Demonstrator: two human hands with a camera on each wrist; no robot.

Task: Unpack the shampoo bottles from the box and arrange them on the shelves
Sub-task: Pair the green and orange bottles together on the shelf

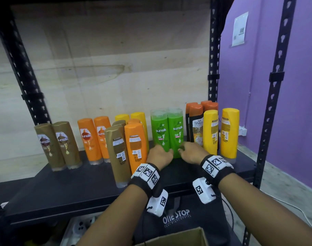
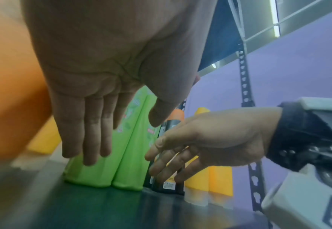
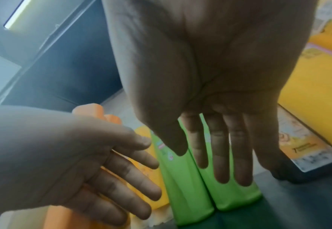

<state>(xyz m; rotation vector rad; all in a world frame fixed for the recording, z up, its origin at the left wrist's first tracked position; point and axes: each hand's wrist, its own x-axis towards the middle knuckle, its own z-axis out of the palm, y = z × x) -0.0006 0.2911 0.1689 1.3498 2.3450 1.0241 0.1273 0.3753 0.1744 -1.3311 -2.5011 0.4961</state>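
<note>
Two green bottles stand upright and touching on the black shelf, caps down, labels facing me. My left hand reaches the foot of the left one, my right hand the foot of the right one — fingers straight and loosely spread on both, gripping nothing. Whether the fingertips actually touch the plastic I cannot tell; the wrist views are blurred. To the left stand two brown bottles, then two orange bottles, then a crowded cluster whose rear ones are half hidden. To the right, dark bottles with orange caps overlap — count unclear — beside two yellow bottles. The cardboard box is cut off at the bottom edge.
</note>
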